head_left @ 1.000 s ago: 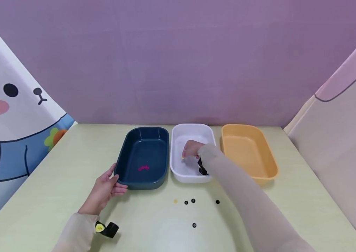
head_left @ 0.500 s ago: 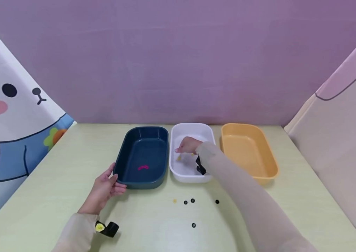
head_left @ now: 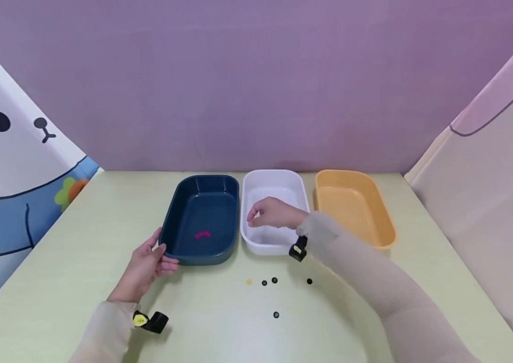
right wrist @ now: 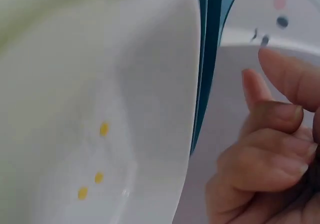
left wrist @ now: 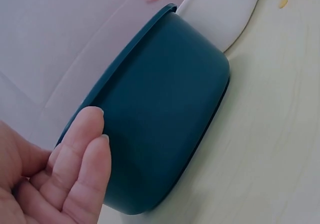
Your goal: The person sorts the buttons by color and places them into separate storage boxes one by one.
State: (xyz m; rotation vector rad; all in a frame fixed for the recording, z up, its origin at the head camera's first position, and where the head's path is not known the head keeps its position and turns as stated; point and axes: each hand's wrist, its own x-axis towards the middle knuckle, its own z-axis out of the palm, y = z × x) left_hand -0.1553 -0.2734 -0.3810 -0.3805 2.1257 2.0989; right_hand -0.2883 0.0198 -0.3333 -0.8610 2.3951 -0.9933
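Note:
My left hand (head_left: 144, 264) grips the near left corner of a dark blue tray (head_left: 206, 258), thumb at the rim. In the left wrist view, its fingers (left wrist: 92, 179) lie along the tray's outer wall. Over the white tray (head_left: 267, 249) hovers my right hand (head_left: 274, 213). Its thumb and index finger stand apart with nothing between them, the other fingers loosely curled, as the right wrist view shows. Three yellow buttons (right wrist: 98, 177) lie on the white tray's floor; my right hand covers that area in the head view. Small pink pieces (head_left: 202, 235) lie inside the blue tray.
A yellow-orange tray (head_left: 390, 242) stands right of the white one, all three lined up near the purple back wall (head_left: 256, 85). In front, on the pale table (head_left: 211, 322), lie several black buttons (head_left: 276, 315) and a yellow button (head_left: 249, 282).
My right hand has let go of a yellow button inside the white tray and risen from its floor, fingers loosening. The left hand keeps its hold on the blue tray. The head view has shifted slightly.

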